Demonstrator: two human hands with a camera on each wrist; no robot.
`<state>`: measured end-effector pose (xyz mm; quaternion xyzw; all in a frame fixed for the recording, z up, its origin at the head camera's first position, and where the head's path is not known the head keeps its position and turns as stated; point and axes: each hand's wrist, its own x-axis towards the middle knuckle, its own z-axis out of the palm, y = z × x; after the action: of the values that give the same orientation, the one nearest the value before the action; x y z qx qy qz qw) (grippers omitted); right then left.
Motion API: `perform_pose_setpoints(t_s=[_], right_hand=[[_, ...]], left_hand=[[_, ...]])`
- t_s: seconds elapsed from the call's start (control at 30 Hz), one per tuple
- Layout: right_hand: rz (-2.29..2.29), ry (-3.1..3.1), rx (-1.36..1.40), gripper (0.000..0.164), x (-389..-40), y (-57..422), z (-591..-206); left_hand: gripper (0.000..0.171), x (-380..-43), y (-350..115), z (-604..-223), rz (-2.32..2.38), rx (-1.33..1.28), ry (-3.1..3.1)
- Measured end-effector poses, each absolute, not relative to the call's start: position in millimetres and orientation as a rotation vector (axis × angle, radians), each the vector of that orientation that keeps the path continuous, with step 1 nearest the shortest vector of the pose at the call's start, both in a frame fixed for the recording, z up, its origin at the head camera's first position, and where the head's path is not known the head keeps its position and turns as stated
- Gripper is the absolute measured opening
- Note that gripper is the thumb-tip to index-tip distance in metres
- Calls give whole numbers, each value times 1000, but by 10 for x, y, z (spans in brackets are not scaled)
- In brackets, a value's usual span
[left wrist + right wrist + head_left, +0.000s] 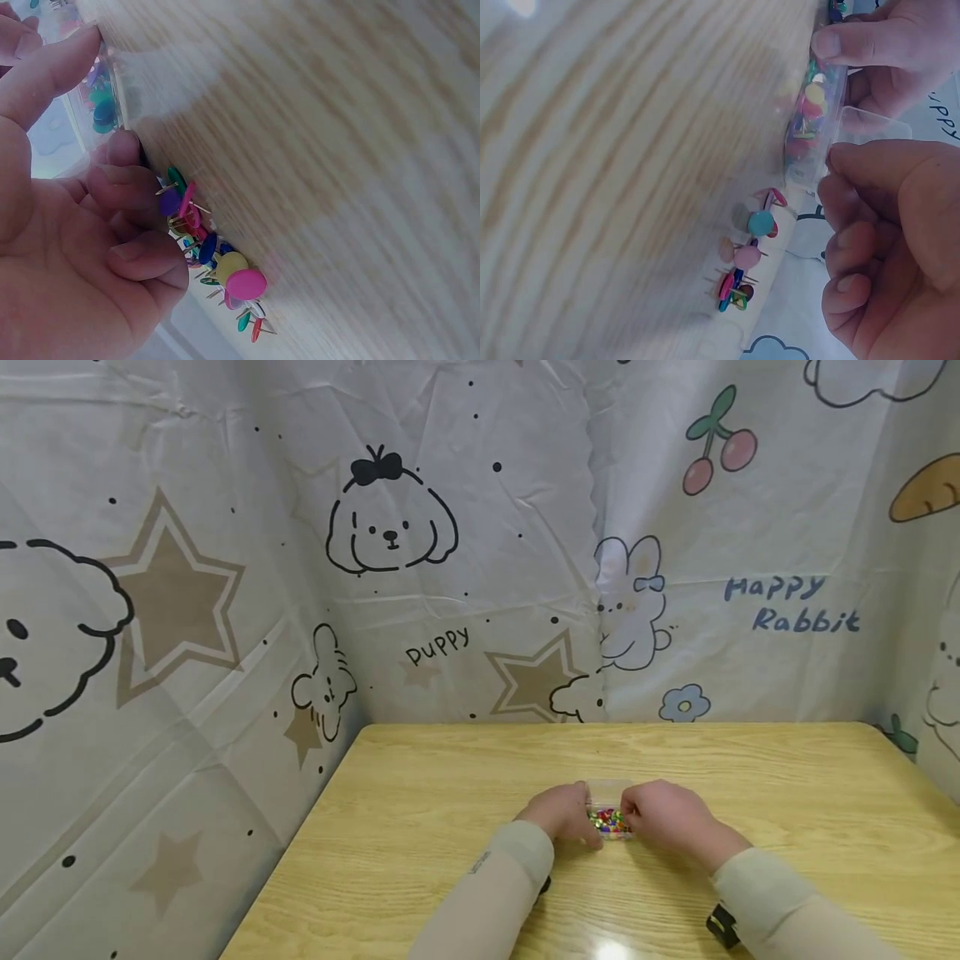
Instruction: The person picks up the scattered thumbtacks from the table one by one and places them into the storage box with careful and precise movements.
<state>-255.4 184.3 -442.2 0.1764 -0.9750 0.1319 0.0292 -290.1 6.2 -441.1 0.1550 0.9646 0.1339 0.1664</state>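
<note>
A small clear plastic box [617,837] stands on the table with its clear lid [609,791] raised at the back. Colourful thumbtacks [607,818] fill it. My left hand [561,812] grips its left end, thumb on the near side and fingers beyond. At the right end, my right hand [671,816] has thumb and forefinger on the box's corner, its other fingers curled. Loose thumbtacks [246,285] lie beside the left hand in the left wrist view. More loose thumbtacks [748,257] lie near the right hand in the right wrist view; in the head view the hands hide both groups.
The wooden table [450,768] reaches back to a patterned cloth [480,568] that hangs behind it and down both sides. Dark straps [723,927] show under the sleeves.
</note>
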Motion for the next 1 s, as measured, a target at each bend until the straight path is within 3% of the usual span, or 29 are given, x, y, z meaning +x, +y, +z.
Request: perform_pose_setpoints(t_s=[0.47, 1.0], right_hand=[[424, -3023, 492, 10, -2568, 1876, -4454], [446, -3069, 383, 9, -2574, 2479, -4384]], left_hand=[[49, -2922, 74, -4425, 328, 456, 2766], [53, -2899, 79, -4422, 347, 436, 2763]])
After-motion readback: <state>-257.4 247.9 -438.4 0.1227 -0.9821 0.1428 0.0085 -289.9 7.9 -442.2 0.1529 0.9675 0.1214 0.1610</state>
